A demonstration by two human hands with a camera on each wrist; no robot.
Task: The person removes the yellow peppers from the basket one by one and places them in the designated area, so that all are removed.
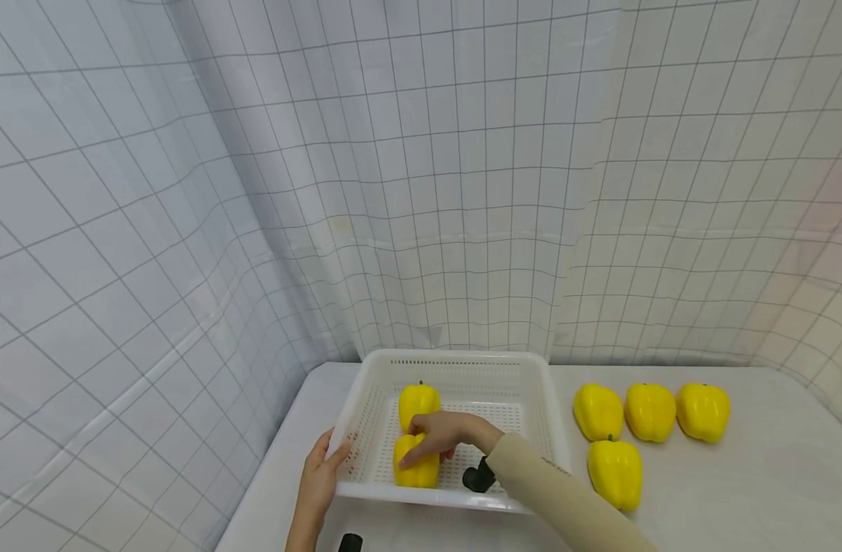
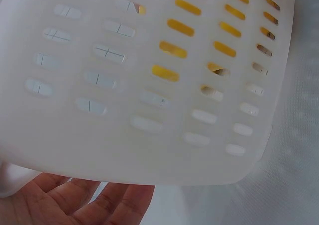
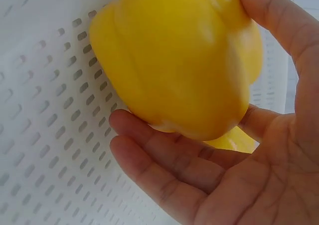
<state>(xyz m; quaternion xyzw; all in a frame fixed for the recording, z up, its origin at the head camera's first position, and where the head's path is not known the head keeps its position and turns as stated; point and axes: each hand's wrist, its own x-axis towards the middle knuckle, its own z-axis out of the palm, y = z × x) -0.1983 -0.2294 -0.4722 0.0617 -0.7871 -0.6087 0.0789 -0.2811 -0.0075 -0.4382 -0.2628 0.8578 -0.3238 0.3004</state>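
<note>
My right hand point(image 1: 435, 435) holds a yellow bell pepper point(image 1: 416, 469) inside the white perforated plastic basket point(image 1: 455, 497), near its front left. In the right wrist view, thumb and fingers curl round the pepper point(image 3: 174, 60), low over the basket's slotted floor. Just behind it, a second yellow bell pepper point(image 1: 419, 400) stands in the basket, stem up. At the basket's left side my left hand point(image 1: 320, 477) grips the wall, thumb toward the inside. The left wrist view shows its fingers point(image 2: 109, 202) at the basket edge, with yellow visible through the slots.
Right of the basket, on the white table point(image 1: 711, 498), stand three yellow bell peppers point(image 1: 650, 412) in a row, with another pepper point(image 1: 614, 474) in front. A white grid-patterned curtain point(image 1: 462, 192) hangs behind and at the left.
</note>
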